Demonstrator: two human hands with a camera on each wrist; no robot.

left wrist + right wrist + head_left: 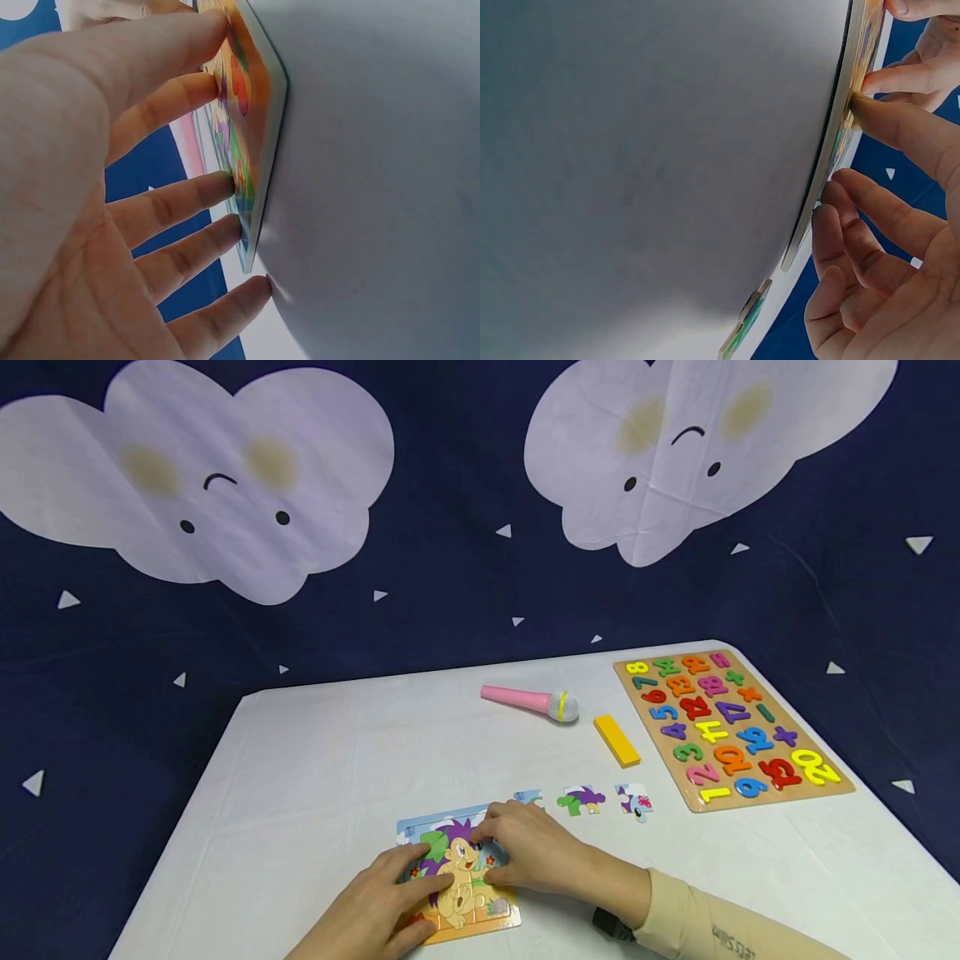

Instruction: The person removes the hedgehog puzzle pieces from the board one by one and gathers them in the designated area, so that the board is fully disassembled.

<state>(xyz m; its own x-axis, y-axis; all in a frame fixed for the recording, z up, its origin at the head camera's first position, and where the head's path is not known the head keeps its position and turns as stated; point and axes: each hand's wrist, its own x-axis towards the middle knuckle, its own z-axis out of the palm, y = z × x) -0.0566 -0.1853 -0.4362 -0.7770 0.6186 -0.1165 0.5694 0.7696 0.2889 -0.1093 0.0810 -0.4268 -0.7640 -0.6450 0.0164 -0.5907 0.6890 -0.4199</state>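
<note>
A hedgehog jigsaw puzzle (pixel 480 930) in a flat tray lies near the front of the white table. My left hand (pixel 375 897) rests its spread fingertips on the puzzle's left side; the left wrist view shows its thumb (pixel 176 37) and fingers touching the picture face. From the right, my right hand (pixel 536 852) presses its thumb and forefinger on the puzzle, set apart from each other. Its other fingers (pixel 847 240) bend loosely near the tray's edge. Beyond this hand lie three loose pieces: a partly hidden blue one (pixel 529 796), a green-and-purple one (pixel 581 800) and a flowered one (pixel 635 802).
Farther back lie a pink toy microphone (pixel 517 697) with a silver head and a yellow block (pixel 617 741). A wooden number board (pixel 697 747) with coloured numerals takes up the table's right side. Behind the table hangs a dark blue cloth (pixel 450 568) with clouds.
</note>
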